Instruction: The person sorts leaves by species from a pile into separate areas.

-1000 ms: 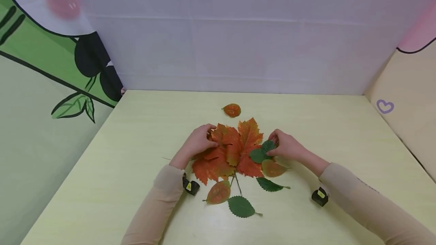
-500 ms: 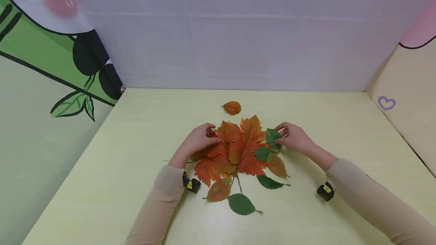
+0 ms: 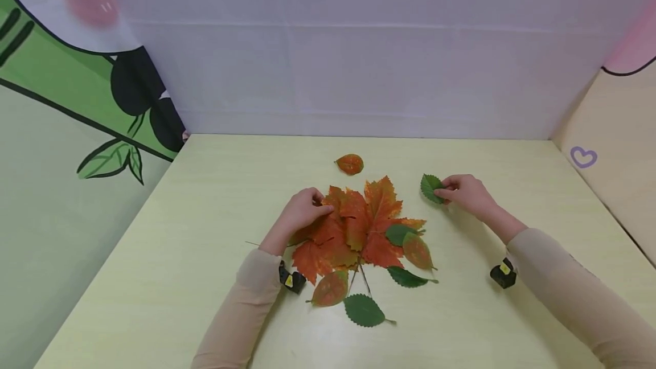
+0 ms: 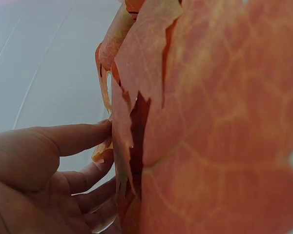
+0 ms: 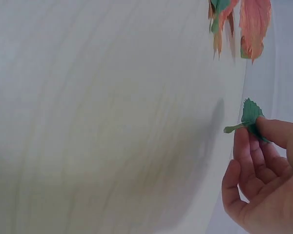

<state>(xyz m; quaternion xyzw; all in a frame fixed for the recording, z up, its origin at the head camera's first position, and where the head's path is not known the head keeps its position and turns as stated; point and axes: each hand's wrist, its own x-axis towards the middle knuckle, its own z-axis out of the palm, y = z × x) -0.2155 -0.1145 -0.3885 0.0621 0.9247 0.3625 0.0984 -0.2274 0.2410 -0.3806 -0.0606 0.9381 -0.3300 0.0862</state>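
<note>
At left, probably steadying step: gripping edge of jagged orange-red fabric-like maple leaves (image 3: 353, 221) between thumb and curled fingers of left hand (image 3: 302, 209), palm turned toward maple leaves. Not touching, between hands and nearer body, stemmed green toothed leaf (image 3: 364, 310). At right, probably setting-apart step: pinching small oval green saw-edged leaf (image 3: 430, 188) in right hand (image 3: 467, 193), apart from maple leaves, reaching slightly farther forward than left. Next, likely calls for lowering thin leaf gently and loosening right pinch, without tugging at left hold.
</note>
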